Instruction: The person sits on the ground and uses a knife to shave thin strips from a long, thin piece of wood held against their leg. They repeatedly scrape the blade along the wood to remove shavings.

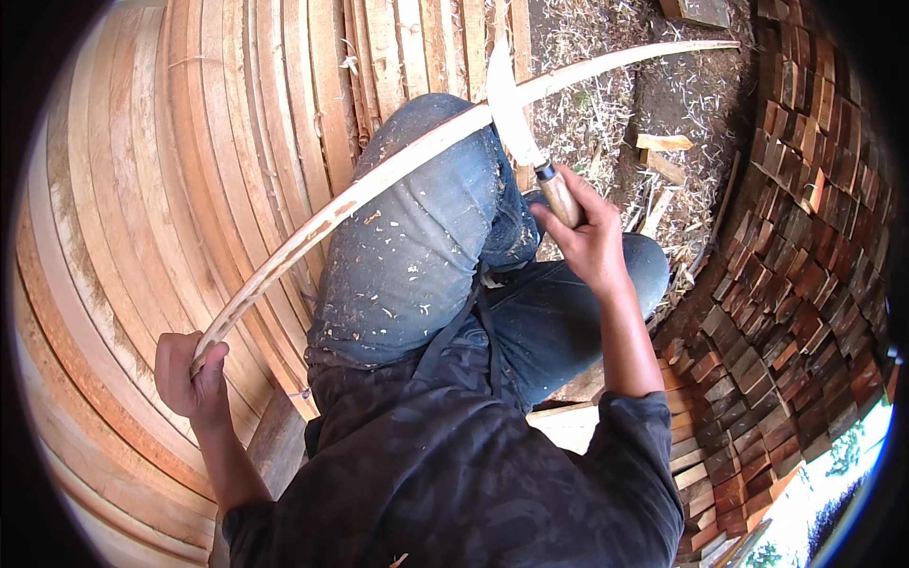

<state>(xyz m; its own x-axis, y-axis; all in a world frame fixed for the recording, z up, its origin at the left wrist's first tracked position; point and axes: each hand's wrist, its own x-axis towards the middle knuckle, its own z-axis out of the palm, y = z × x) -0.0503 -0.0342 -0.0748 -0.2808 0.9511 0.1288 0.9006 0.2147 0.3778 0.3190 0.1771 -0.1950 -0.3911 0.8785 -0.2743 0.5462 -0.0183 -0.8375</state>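
Observation:
A long, narrow wooden strip runs from the lower left up to the far right, lying across my raised knee. My left hand is closed round its near end. In my right hand is the wooden handle of a large knife with a broad pale blade and a dark collar. The blade points away from me and overlaps the strip just beyond the knee; whether its edge bites into the wood I cannot tell. Small wood chips cling to my blue jeans.
Many long planks lie side by side on the left and ahead. Shavings cover the ground at the far right, with a few offcuts. A tall stack of cut wood pieces rises along the right.

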